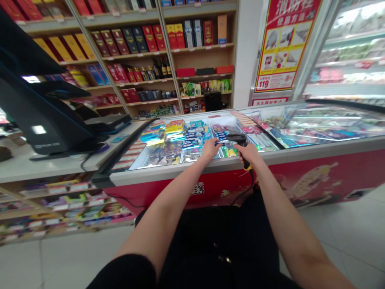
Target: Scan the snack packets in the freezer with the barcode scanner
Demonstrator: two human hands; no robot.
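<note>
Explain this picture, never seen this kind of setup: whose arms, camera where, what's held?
No robot here: these are a person's two bare arms. The single view comes from a camera worn on their head, looking forward and down. The right hand grips a black handheld scanner with a cord hanging below. The left hand is just beside it; its fingers seem to pinch something small, too blurred to name. Both are over a red-fronted chest freezer with a glass top. Colourful packets are piled there, some perhaps under the glass. A dark terminal stands on the counter at left.
</note>
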